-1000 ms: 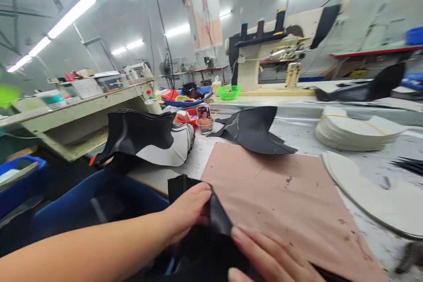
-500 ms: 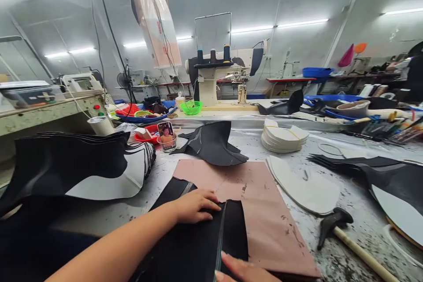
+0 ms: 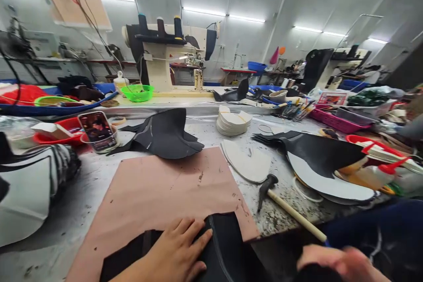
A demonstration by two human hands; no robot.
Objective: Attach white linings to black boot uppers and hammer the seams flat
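My left hand (image 3: 180, 249) lies flat with fingers stretched out on a black sewn piece (image 3: 228, 238), holding it down at the near edge of a pinkish board (image 3: 165, 185). A long seam runs down the piece just right of my fingertips. My right hand (image 3: 337, 261) is off the piece, at the lower right, close to the handle end of a hammer (image 3: 294, 211). Motion smears its fingers, and I cannot tell whether they touch the handle. The hammer rests on the table with its dark head near the board's right edge.
Black cut pieces (image 3: 165, 134) lie beyond the board. White cut pieces (image 3: 246, 161) sit at its right. A stack of black-and-white pieces (image 3: 29, 194) stands left, a phone (image 3: 97, 130) behind it. Farther back is a sewing machine (image 3: 158, 64); a glue bottle (image 3: 380, 174) lies right.
The view has swung right. My right hand has left the seam of the black piece and moved right to near the hammer's handle. My left hand stays on the piece.
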